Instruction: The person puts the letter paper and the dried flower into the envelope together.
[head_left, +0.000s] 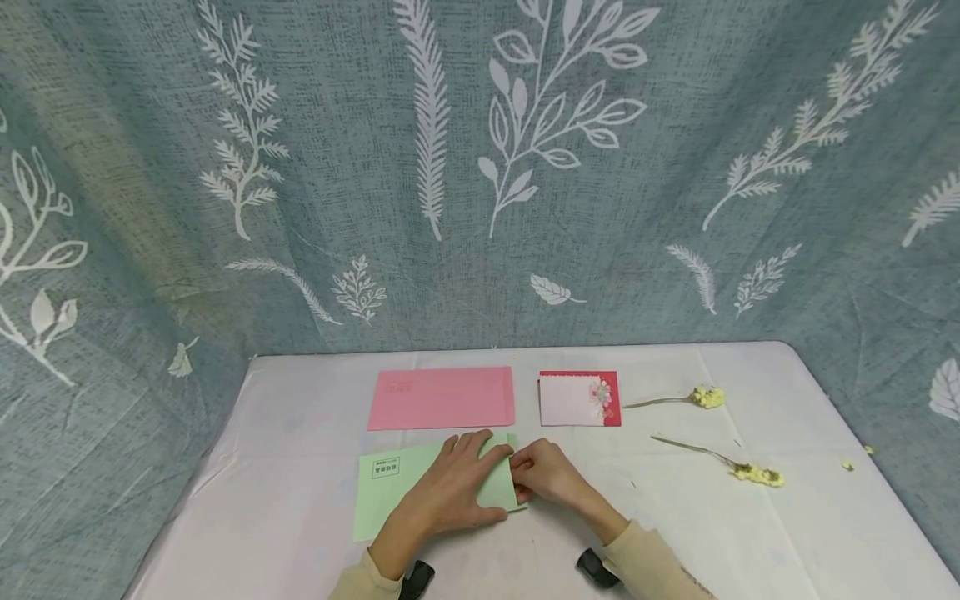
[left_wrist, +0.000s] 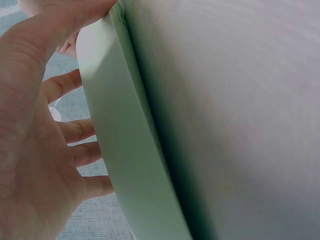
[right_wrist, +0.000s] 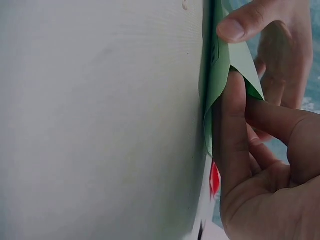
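A light green envelope [head_left: 408, 479] with a printed box lies on the table under my left hand [head_left: 453, 487]. In the left wrist view the thumb is at the envelope's near edge and the spread fingers are along its far edge, so the hand holds it across its width. My right hand [head_left: 546, 473] is at the right end of the envelope. In the right wrist view the envelope's mouth [right_wrist: 245, 75] bulges apart and fingers [right_wrist: 234, 115] of that hand reach into it. I cannot tell whether they pinch anything inside.
Behind the green envelope lies a pink envelope [head_left: 442, 400]. To its right is a red and white card [head_left: 572, 400] with a flower print. Two yellow dried flowers [head_left: 707, 397] lie on the right side of the white-covered table [head_left: 262, 483]. A patterned curtain [head_left: 465, 283] hangs behind.
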